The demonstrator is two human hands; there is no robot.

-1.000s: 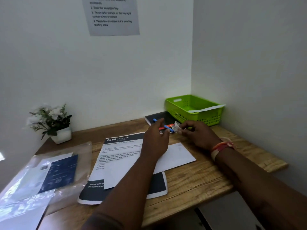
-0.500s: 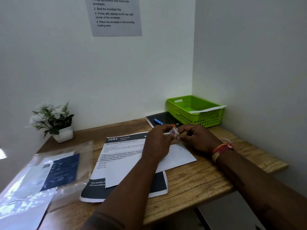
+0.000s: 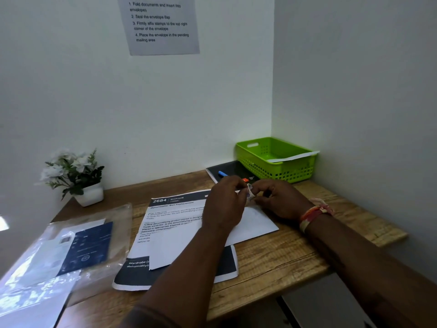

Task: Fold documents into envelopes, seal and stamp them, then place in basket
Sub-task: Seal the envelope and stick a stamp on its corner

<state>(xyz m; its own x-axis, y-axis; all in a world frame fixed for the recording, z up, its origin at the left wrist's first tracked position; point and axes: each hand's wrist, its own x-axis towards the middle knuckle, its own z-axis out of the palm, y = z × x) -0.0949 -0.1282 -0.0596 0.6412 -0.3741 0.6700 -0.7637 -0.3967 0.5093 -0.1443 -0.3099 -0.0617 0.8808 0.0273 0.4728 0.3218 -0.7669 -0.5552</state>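
Mid-frame, our left hand (image 3: 224,204) and right hand (image 3: 279,200) pinch a small stamp (image 3: 249,192) between closed fingertips over the envelope (image 3: 250,223) — it could curl or stick to skin, missing the corner — basket (image 3: 276,159) waits upper right.

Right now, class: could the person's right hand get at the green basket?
Probably yes: the right hand sits just in front of the green basket, with nothing between them, though its grip is busy with a small stamp.

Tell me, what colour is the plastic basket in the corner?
Bright green: the slotted plastic basket, clearest in the head view.
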